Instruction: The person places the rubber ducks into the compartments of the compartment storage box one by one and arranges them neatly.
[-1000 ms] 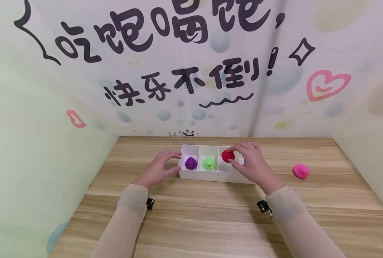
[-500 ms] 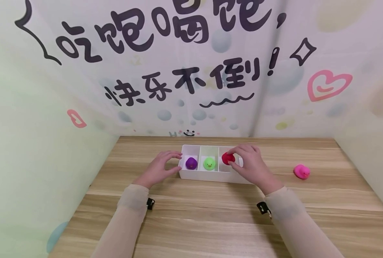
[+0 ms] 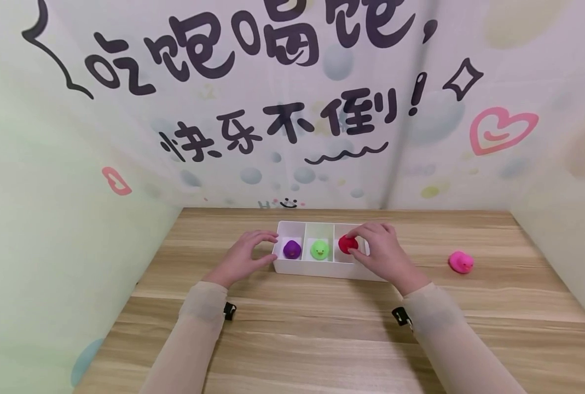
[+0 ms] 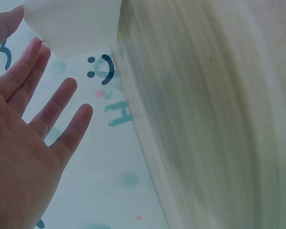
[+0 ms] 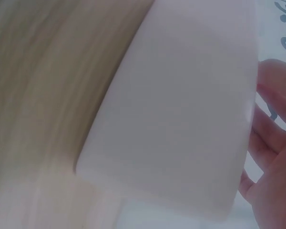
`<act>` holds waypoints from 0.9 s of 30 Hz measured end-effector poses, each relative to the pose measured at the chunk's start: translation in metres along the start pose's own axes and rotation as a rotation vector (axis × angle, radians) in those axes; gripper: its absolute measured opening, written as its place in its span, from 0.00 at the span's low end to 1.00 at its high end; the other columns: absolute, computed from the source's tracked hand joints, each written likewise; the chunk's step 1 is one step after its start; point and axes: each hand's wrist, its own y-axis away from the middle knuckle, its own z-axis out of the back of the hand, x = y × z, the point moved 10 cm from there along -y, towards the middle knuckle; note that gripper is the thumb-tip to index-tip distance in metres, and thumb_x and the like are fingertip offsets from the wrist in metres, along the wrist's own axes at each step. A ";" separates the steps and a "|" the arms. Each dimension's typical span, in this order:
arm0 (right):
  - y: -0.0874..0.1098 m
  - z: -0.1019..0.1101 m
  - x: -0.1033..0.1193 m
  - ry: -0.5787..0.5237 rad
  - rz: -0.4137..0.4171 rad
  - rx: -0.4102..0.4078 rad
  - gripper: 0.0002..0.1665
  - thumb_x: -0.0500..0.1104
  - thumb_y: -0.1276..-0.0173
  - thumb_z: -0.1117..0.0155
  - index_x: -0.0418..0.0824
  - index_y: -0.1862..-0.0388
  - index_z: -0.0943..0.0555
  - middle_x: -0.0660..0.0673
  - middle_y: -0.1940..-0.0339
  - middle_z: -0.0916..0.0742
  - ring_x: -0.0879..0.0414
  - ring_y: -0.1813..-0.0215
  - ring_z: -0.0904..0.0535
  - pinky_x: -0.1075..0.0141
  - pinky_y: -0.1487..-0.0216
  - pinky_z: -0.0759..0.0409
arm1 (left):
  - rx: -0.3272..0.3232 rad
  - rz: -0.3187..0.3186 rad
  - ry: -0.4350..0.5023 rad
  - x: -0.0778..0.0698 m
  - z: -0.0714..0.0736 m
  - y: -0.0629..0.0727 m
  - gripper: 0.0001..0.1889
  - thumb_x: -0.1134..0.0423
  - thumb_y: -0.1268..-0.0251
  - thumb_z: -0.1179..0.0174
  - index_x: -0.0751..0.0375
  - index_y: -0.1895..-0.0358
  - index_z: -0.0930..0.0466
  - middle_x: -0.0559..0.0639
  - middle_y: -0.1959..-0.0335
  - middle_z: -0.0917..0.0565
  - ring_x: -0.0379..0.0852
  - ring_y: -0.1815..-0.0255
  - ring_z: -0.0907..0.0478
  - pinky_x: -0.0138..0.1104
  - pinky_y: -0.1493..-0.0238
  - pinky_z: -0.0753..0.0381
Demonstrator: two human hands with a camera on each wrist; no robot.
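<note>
A white divided box (image 3: 317, 268) lies across the table. A purple toy duck (image 3: 292, 250) sits in its leftmost compartment, a light green toy duck (image 3: 319, 250) in the one beside it. My right hand (image 3: 384, 254) pinches a red toy duck (image 3: 347, 244) between thumb and fingers, down in the third compartment, and covers the box's right end. At the left end, my left hand (image 3: 243, 256) has its thumb and fingertips at the box edge, fingers fairly straight in the left wrist view. The box side (image 5: 171, 114) blocks the red duck in the right wrist view.
A pink toy duck (image 3: 461, 262) lies on the wooden table (image 3: 312, 339), right of the box. Behind the table hangs a printed white backdrop (image 3: 253, 164), and pale walls stand at both sides.
My right hand has lowered the red toy duck slightly into the third compartment. The left hand, the box and the other ducks have stayed put.
</note>
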 end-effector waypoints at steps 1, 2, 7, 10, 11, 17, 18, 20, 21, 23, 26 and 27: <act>0.000 -0.001 0.000 0.005 0.002 0.003 0.17 0.41 0.39 0.21 0.42 0.51 0.14 0.44 0.51 0.10 0.45 0.43 0.19 0.37 0.30 0.36 | -0.001 -0.002 -0.003 -0.001 0.000 0.000 0.22 0.54 0.30 0.32 0.57 0.37 0.20 0.50 0.28 0.24 0.56 0.25 0.32 0.56 0.22 0.35; -0.001 -0.001 0.000 0.010 0.004 0.007 0.18 0.41 0.39 0.21 0.42 0.51 0.14 0.44 0.51 0.10 0.45 0.43 0.19 0.37 0.30 0.36 | -0.001 -0.001 -0.004 -0.001 0.001 0.000 0.22 0.53 0.30 0.32 0.57 0.37 0.20 0.50 0.28 0.24 0.56 0.25 0.32 0.56 0.22 0.35; -0.004 -0.003 -0.001 0.035 0.011 0.017 0.18 0.41 0.40 0.20 0.42 0.51 0.13 0.44 0.52 0.09 0.45 0.44 0.18 0.39 0.31 0.35 | -0.002 0.009 -0.002 0.000 0.002 0.000 0.22 0.53 0.30 0.32 0.56 0.37 0.20 0.48 0.28 0.24 0.56 0.25 0.33 0.56 0.22 0.35; -0.005 -0.004 -0.002 0.039 0.014 0.022 0.18 0.41 0.40 0.19 0.41 0.52 0.13 0.44 0.52 0.09 0.45 0.44 0.17 0.40 0.32 0.34 | -0.001 0.000 -0.007 0.001 0.002 0.000 0.22 0.53 0.29 0.33 0.56 0.37 0.20 0.48 0.28 0.24 0.56 0.25 0.33 0.56 0.22 0.35; -0.005 -0.005 -0.002 0.040 0.016 0.024 0.18 0.41 0.41 0.19 0.41 0.52 0.13 0.44 0.52 0.09 0.45 0.44 0.17 0.40 0.32 0.34 | -0.001 -0.002 -0.010 0.001 0.002 0.000 0.22 0.53 0.29 0.33 0.56 0.37 0.19 0.48 0.28 0.24 0.56 0.25 0.33 0.56 0.22 0.35; -0.007 -0.010 -0.004 0.047 0.018 0.053 0.17 0.41 0.41 0.19 0.42 0.53 0.12 0.45 0.53 0.08 0.45 0.45 0.16 0.40 0.32 0.36 | 0.001 -0.003 -0.010 0.002 0.000 -0.001 0.22 0.52 0.30 0.32 0.56 0.37 0.19 0.46 0.28 0.24 0.55 0.24 0.33 0.54 0.21 0.35; -0.008 -0.011 -0.004 0.051 0.016 0.061 0.17 0.40 0.41 0.19 0.42 0.53 0.12 0.45 0.53 0.08 0.45 0.45 0.16 0.39 0.32 0.36 | 0.001 -0.004 -0.010 0.001 0.000 -0.001 0.22 0.52 0.30 0.32 0.56 0.37 0.19 0.46 0.28 0.24 0.55 0.24 0.33 0.54 0.21 0.35; -0.009 -0.013 -0.004 0.056 0.009 0.077 0.17 0.40 0.41 0.19 0.42 0.53 0.12 0.45 0.53 0.08 0.45 0.45 0.16 0.38 0.31 0.36 | -0.001 -0.007 -0.005 0.001 0.001 -0.001 0.22 0.53 0.30 0.32 0.56 0.38 0.19 0.47 0.28 0.23 0.55 0.24 0.33 0.55 0.21 0.35; -0.009 -0.014 -0.004 0.060 0.007 0.085 0.17 0.40 0.41 0.19 0.42 0.53 0.12 0.45 0.53 0.08 0.45 0.45 0.15 0.38 0.31 0.36 | -0.002 -0.008 -0.002 0.000 0.001 -0.001 0.22 0.53 0.30 0.32 0.57 0.38 0.19 0.47 0.28 0.23 0.55 0.24 0.32 0.55 0.21 0.35; -0.010 -0.016 -0.004 0.068 0.006 0.100 0.17 0.39 0.42 0.19 0.42 0.54 0.12 0.45 0.54 0.08 0.46 0.45 0.15 0.37 0.30 0.36 | -0.003 -0.008 0.002 0.000 0.000 -0.001 0.21 0.53 0.30 0.32 0.56 0.38 0.19 0.47 0.28 0.23 0.55 0.25 0.32 0.55 0.22 0.34; -0.011 -0.018 -0.003 0.085 0.010 0.121 0.17 0.39 0.42 0.18 0.42 0.54 0.12 0.45 0.53 0.08 0.46 0.45 0.15 0.36 0.30 0.36 | -0.002 -0.001 0.004 0.002 0.000 0.000 0.22 0.52 0.30 0.32 0.56 0.38 0.19 0.47 0.28 0.23 0.55 0.25 0.32 0.55 0.22 0.34; -0.011 -0.018 -0.003 0.087 0.010 0.127 0.17 0.39 0.42 0.18 0.42 0.54 0.12 0.45 0.53 0.08 0.46 0.45 0.15 0.36 0.30 0.36 | -0.001 0.002 0.002 0.002 0.000 0.000 0.22 0.52 0.30 0.32 0.56 0.38 0.19 0.47 0.28 0.23 0.54 0.25 0.32 0.55 0.22 0.34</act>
